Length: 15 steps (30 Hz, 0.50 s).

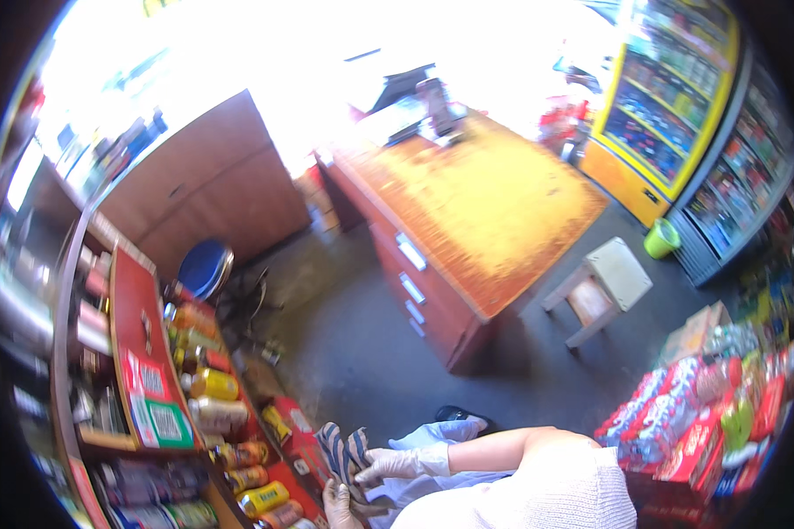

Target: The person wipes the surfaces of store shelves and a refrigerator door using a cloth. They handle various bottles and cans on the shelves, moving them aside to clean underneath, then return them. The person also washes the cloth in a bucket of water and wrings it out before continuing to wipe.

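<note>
A blue-and-white striped cloth (pixel 336 449) is bunched up at the bottom centre of the view. My right hand (pixel 390 465), in a thin whitish glove, has its fingers on the cloth's right side. Lower down, my left hand (pixel 339 506), gloved too, is at the cloth's lower end, partly cut off by the picture's edge. Just left of the cloth are a red surface (pixel 298 430) and shelves with a yellow-capped bottle (pixel 213 383) and several other drink bottles. Blur hides how the fingertips meet the cloth.
A worn wooden desk (pixel 503 218) stands ahead, with a white stool (pixel 618 274) to its right. A blue round stool (pixel 205 268) is at the left. Glass-door drink fridges (pixel 661 106) and a green bin (pixel 662 239) stand far right. Shrink-wrapped bottle packs (pixel 655 410) are stacked at the lower right.
</note>
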### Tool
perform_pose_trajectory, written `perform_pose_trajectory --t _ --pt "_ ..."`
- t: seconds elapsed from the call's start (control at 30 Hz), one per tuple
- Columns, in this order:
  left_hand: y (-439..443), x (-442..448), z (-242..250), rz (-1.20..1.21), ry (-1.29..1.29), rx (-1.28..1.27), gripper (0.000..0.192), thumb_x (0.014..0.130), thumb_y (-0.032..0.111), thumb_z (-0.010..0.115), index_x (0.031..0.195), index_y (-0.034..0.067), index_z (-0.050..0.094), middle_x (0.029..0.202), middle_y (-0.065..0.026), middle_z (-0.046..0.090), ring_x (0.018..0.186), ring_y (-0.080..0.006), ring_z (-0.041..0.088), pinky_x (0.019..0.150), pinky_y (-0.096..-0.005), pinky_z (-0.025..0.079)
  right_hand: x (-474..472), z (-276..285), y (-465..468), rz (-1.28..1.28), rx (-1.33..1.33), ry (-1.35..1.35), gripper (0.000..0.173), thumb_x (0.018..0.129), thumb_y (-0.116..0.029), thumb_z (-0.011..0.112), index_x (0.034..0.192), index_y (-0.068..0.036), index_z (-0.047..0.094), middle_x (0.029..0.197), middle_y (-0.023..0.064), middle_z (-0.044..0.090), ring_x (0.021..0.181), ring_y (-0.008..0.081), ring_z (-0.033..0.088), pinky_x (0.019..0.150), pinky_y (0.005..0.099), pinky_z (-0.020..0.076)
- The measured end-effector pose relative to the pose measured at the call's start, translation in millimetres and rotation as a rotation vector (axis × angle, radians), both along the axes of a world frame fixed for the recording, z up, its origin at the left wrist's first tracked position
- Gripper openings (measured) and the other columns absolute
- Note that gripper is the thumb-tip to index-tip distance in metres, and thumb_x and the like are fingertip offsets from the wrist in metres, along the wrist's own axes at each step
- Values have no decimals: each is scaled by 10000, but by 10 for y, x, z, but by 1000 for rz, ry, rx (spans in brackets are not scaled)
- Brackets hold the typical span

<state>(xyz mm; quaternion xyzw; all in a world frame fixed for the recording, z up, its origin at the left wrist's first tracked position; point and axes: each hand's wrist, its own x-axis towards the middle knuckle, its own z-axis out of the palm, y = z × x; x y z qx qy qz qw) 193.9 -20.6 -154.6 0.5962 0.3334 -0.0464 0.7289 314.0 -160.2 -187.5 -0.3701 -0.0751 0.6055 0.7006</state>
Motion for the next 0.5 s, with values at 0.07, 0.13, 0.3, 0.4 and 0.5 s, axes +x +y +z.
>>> perform_pose_trajectory --t 0.07,0.13,0.3,0.4,0.5 --pt "-116 279 82 -102 42 -186 393 882 170 631 1219 19 495 1122 -96 560 1016 -212 545 902 -329 445 64 307 -339 -175 -165 -322 371 782 -189 716 1085 -23 581 957 64 633 849 159 565 753 303 454" --pt "-270 569 199 -169 74 -347 395 862 143 655 1203 10 506 1070 -82 582 981 -198 561 882 -330 458 159 595 -661 -183 -431 -457 446 745 -185 713 1113 19 564 1009 134 650 950 235 599 870 354 462" --pt "-986 1343 698 -373 111 -293 441 839 116 680 1222 11 487 1008 -73 614 901 -163 601 790 -307 511 89 1008 -1873 -731 -745 -514 363 797 -149 677 1096 36 589 1022 149 658 942 231 610 855 350 468" --pt "-1758 1736 936 -600 78 -269 360 846 89 669 1167 17 524 952 -64 620 851 -158 605 742 -293 517 -167 993 -2558 -1129 -785 -222 276 847 -191 697 1019 4 604 892 78 654 777 152 588 691 307 487" --pt "-2848 2022 1011 -861 13 -206 290 854 67 655 1122 22 553 921 -61 625 838 -151 606 727 -284 516 -321 802 -3241 -1322 -763 139 276 834 -190 712 1008 -9 596 880 74 643 750 137 579 663 307 482"
